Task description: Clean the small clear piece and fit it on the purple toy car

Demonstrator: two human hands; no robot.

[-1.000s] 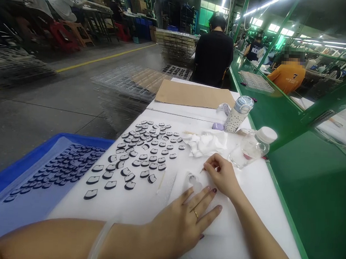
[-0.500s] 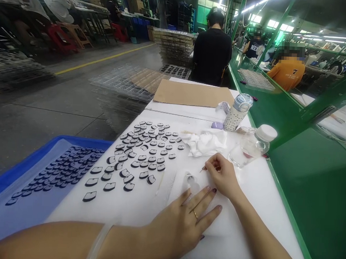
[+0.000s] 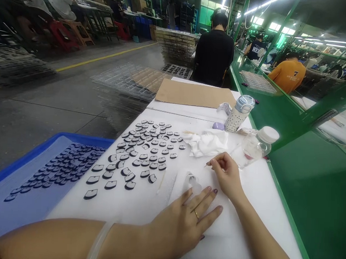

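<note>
My left hand [image 3: 188, 218] lies over the white tabletop [image 3: 213, 246] with its fingers stretched and apart. Its fingertips are beside a small translucent cup-like piece [image 3: 192, 180]; whether they touch it I cannot tell. My right hand [image 3: 227, 174] pinches a thin toothpick [image 3: 206, 165] between thumb and forefinger, and only its tip shows. Many small dark-edged, curved pieces [image 3: 153, 158] are spread over the table to the left. Between them and my left hand lies a clear strip [image 3: 167, 184]. Crumpled white tissue [image 3: 208, 143] sits beyond my right hand.
A blue tray [image 3: 60, 136] with rows of similar pieces is at left. A clear bottle [image 3: 257, 144], a dotted tumbler [image 3: 239, 115] and a purple item [image 3: 218, 125] stand at right. Cardboard [image 3: 194, 94] lies farther back. A green conveyor [image 3: 316, 185] runs alongside; a person [image 3: 213, 55] sits ahead.
My right hand has moved slightly to the right with the toothpick, away from the small translucent piece. My left hand stays almost where it was. The whole view shifts a little.
</note>
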